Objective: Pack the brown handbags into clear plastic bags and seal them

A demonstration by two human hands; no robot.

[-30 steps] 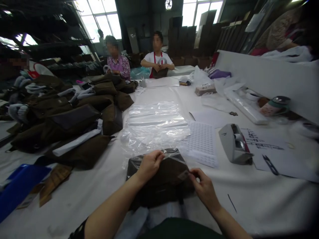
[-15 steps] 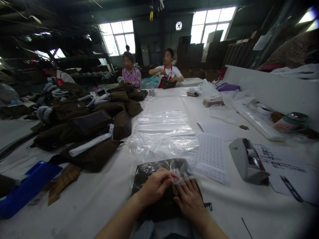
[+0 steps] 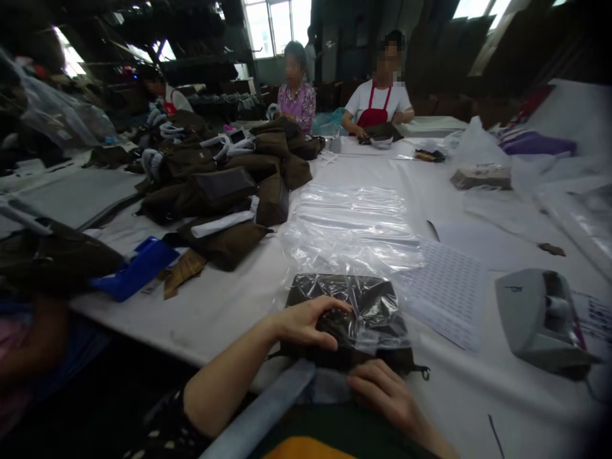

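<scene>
A dark brown bag lies flat in front of me, with a clear plastic bag over most of it. My left hand rests on top, its fingers stretched out and the thumb apart. Close to the bag's near right edge is my right hand, fingers bent together; whatever they grip, if anything, is hidden. A strap in pale wrapping runs from the near edge towards my lap. From the right corner sticks out a small dark ring.
Clear plastic bags lie beyond. At left are piled brown bags and a blue holder. A printed sheet and grey tape dispenser lie right. A co-worker in a red apron handles a dark bag; other people are nearby.
My view has turned left. My hands have parted: the left now lies spread on the plastic, and the right has drawn back to the near edge. Another person's arm shows at lower left.
</scene>
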